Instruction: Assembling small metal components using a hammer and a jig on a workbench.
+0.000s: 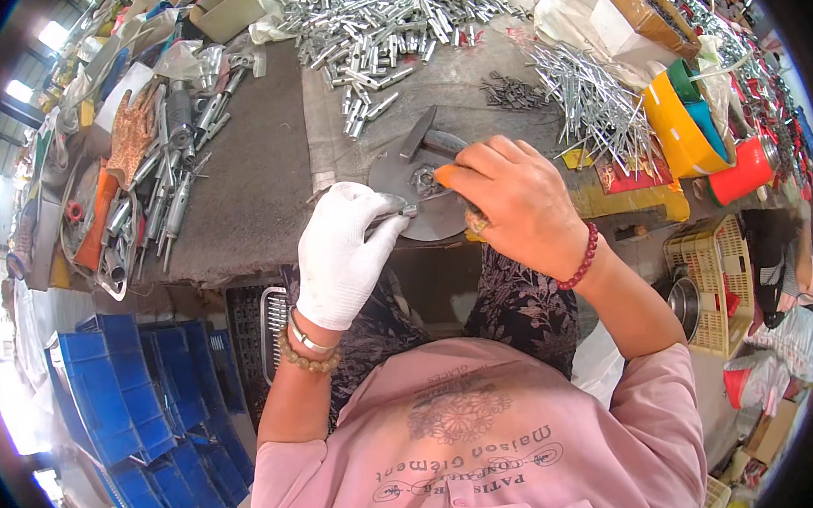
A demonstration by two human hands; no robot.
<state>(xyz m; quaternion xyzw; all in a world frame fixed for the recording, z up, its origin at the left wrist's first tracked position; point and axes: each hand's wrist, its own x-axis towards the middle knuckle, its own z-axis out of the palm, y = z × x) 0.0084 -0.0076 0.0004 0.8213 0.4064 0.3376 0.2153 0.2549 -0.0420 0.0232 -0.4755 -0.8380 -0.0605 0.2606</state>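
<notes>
My left hand (344,248), in a white glove, pinches a small silvery metal tube (410,211) between thumb and forefinger. It is held over the near left part of a round dark metal plate (443,223). On the plate's right side is my right hand (518,197), bare except for an orange finger cover. Its fingers are bent together, and whatever they may hold is hidden. Small metal pieces (424,179) lie mid-plate beside those fingertips. A hammer (419,134) rests across the far edge, its handle running toward my right hand.
A big heap of metal tubes (385,25) covers the table's far middle. Thin metal rods (591,97) and small dark parts (513,92) lie to the right, near a yellow container (680,125). Tools and an orange glove (132,130) crowd the left. Blue bins (119,389) stand lower left.
</notes>
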